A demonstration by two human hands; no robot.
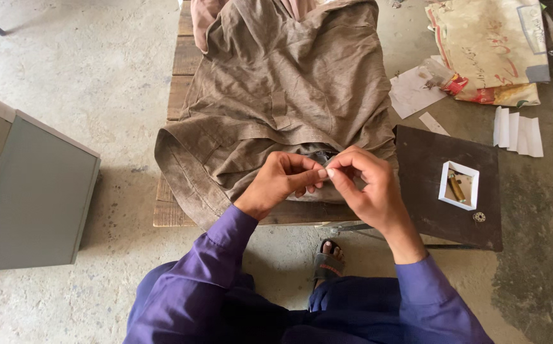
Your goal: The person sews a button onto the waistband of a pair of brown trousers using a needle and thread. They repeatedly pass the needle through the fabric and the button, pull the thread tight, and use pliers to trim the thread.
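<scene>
The left hand (283, 181) and the right hand (362, 185) meet fingertip to fingertip at the centre of the view, both pinched at the near hem of a brown garment (283, 89); whether anything small sits between the fingers cannot be told. The garment lies spread over a wooden bench (173, 95) and runs from the hands toward 12 o'clock. At 3 o'clock from the hands a dark board (429, 159) carries a small white box (459, 185) with a little brass-coloured piece inside, and a tiny round metal part (479, 217) just beside the box. At 9 o'clock stands a grey cabinet (34, 197). Folded white papers (517, 132) and printed sacks (486, 44) lie at 2 o'clock on the concrete floor (85, 57).
</scene>
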